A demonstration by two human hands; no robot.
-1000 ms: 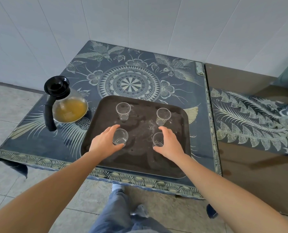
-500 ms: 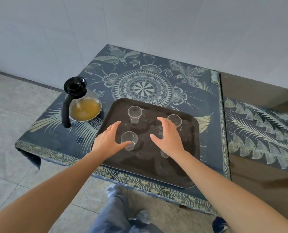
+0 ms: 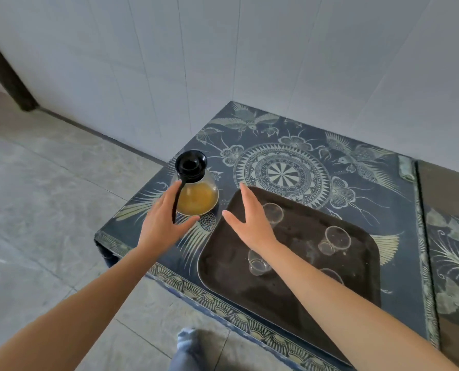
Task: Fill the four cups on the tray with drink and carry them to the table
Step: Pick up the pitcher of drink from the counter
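Four clear cups are set upright on the tray, well apart from one another. The far-left cup is partly covered by the right hand. The far-right cup is seen whole. The near-left cup and the near-right cup are partly hidden behind the right forearm. The tray is dark brown with rounded corners and is laid on the near right part of the surface, which is covered with a dark blue cloth printed with a round medallion, birds and flowers.

Just beside the tray's left edge a glass carafe is stood, with a black lid and a black handle; orange drink is held in its lower part.

The left hand is placed at the handle, its grip spread, fingers straight on the handle's left and thumb stretched out under the carafe; whether the handle is touched cannot be told. The right hand is held above the tray's far left corner, its grip spread too, fingers straight and thumb out, with nothing in it.

A second surface is butted against the first on the right. White wall tiles are seen behind, a grey tiled floor on the left, and a blue trouser leg at the bottom edge.
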